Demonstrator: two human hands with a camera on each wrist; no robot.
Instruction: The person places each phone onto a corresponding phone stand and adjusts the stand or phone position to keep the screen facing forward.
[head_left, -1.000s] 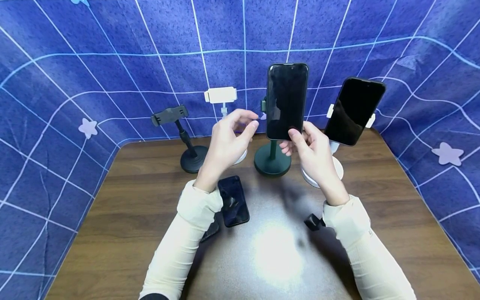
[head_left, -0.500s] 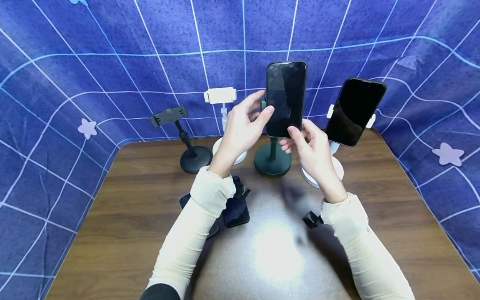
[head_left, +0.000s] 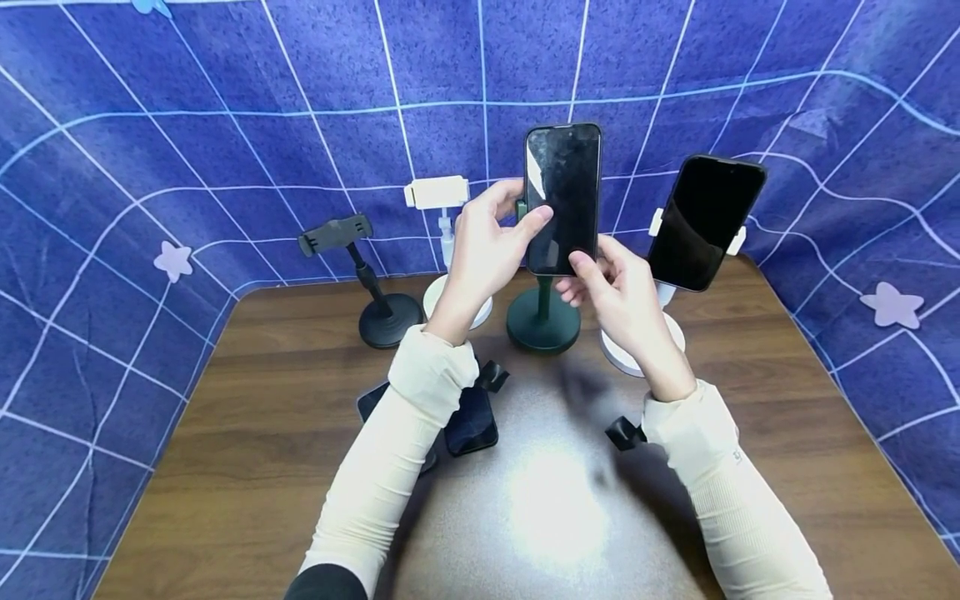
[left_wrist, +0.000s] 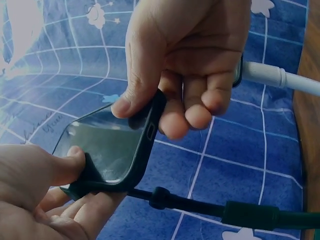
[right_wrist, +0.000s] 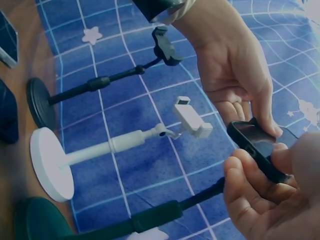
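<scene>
A black smartphone (head_left: pixel 562 200) stands upright at the head of a dark green phone stand (head_left: pixel 543 325). My left hand (head_left: pixel 487 246) pinches its left edge, thumb on the screen and fingers behind, beside the green clamp. With its thumb on the front, my right hand (head_left: pixel 624 296) pinches the lower right corner. The left wrist view shows the left hand (left_wrist: pixel 40 185) at the phone's (left_wrist: pixel 107 150) side and the right hand (left_wrist: pixel 190 55) at its port end. Most of the clamp is hidden behind the phone.
A white stand (head_left: pixel 671 346) at the right bears another black phone (head_left: pixel 705 221), tilted. Left of the green stand are a white phone stand (head_left: pixel 438 193) and a black one (head_left: pixel 386 321), both with bare clamps. Dark phones (head_left: pixel 472 421) lie on the wooden table (head_left: pixel 225 467) under my left forearm.
My left hand has moved right and up, from beside the phone to pinching its left edge. The phone has shifted slightly left; the right hand keeps its grip.
</scene>
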